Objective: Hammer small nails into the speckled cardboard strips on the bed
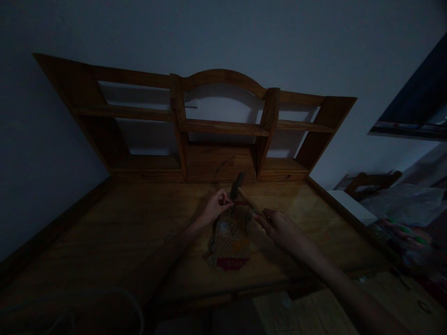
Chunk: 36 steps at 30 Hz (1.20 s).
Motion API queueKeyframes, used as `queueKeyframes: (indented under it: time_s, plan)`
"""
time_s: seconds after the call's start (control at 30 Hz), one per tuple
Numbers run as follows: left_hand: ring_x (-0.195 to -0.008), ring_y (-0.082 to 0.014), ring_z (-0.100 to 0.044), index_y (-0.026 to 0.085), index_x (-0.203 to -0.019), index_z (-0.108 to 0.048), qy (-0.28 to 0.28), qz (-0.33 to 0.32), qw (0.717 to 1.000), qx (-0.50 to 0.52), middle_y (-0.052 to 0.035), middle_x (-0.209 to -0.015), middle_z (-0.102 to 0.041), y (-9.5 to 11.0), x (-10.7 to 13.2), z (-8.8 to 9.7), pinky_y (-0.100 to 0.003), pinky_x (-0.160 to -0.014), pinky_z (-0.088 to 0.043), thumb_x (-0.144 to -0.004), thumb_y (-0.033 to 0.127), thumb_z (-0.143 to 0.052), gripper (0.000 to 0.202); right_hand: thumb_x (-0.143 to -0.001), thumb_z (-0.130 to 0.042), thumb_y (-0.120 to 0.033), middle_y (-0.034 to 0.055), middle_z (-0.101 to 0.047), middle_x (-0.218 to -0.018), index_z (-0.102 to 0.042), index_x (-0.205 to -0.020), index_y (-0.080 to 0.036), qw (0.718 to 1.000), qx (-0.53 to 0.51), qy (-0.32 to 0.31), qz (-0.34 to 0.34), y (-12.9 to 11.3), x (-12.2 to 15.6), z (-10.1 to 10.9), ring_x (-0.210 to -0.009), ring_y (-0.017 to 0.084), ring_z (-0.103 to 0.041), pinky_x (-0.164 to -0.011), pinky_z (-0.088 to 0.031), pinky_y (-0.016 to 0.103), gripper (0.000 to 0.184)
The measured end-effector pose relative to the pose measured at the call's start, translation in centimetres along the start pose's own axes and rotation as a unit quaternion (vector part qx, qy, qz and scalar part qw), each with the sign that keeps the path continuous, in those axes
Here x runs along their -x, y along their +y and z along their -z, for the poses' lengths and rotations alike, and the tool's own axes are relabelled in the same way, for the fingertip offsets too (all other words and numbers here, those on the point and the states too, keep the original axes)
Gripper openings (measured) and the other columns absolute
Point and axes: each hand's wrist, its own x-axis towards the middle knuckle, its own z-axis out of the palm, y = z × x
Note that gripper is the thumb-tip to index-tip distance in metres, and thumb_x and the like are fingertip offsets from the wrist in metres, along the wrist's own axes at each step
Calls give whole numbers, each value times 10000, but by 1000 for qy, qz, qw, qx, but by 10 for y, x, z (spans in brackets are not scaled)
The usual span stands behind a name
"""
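My right hand (pixel 274 228) is wrapped round the wooden handle of a hammer (pixel 252 203). The dark hammer head points away from me, just above and right of my left fingertips. My left hand (pixel 217 206) is closed in a pinch at the far end of a decorated board (pixel 230 237); what sits between finger and thumb is too small and dark to make out. Dots, an orange patch and a red band at the near end mark the board, which lies flat. A dark red strip (pixel 240 203) runs across its far end, under the hammer.
The board lies on a wooden desk (pixel 139 223) with a wooden shelf unit (pixel 223 125) along its back against the wall. A raised edge (pixel 344 214) borders the desk on the right. Beyond it are a white surface (pixel 351 204) and a pile of plastic-wrapped things (pixel 408 209).
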Motion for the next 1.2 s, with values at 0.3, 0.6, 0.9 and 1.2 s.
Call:
queueKeyframes:
  time_s: [0.3, 0.6, 0.9, 1.2]
  plan:
    - [-694, -107, -555, 164, -711, -448, 6, -12, 1000, -8, 24, -697, -552, 0, 0, -1, -192, -626, -400, -726, 262, -669, 242, -916, -406, -389, 41, -601, -606, -504, -691, -200, 1000, -8, 2, 1, -2, 2, 1, -557, 165, -585, -504, -336, 258, 310]
    - [-737, -147, -608, 170, -786, -644, -1, -12, 998, -63, -18, -771, -651, 0, -4, 13, -252, -692, -471, -712, 296, -690, 153, -915, -386, -437, 22, -578, -582, -520, -715, -203, 999, -22, 15, -22, 4, 14, 9, -524, 150, -556, -479, -323, 252, 335]
    - [-802, -176, -606, 217, -779, -739, -49, -75, 988, -128, -43, -794, -680, 1, -3, 18, -289, -760, -457, -744, 315, -673, 123, -915, -387, -419, 36, -597, -595, -507, -685, -203, 1000, -24, 11, -12, 9, 10, 4, -526, 154, -559, -486, -335, 254, 338]
    - [-787, -183, -622, 201, -780, -745, -80, -31, 991, -102, -58, -795, -689, -15, -2, 16, -274, -710, -465, -763, 323, -647, 157, -910, -396, -406, 56, -625, -632, -533, -705, -197, 1000, -18, 4, -15, 10, 7, -2, -565, 175, -594, -503, -346, 264, 323]
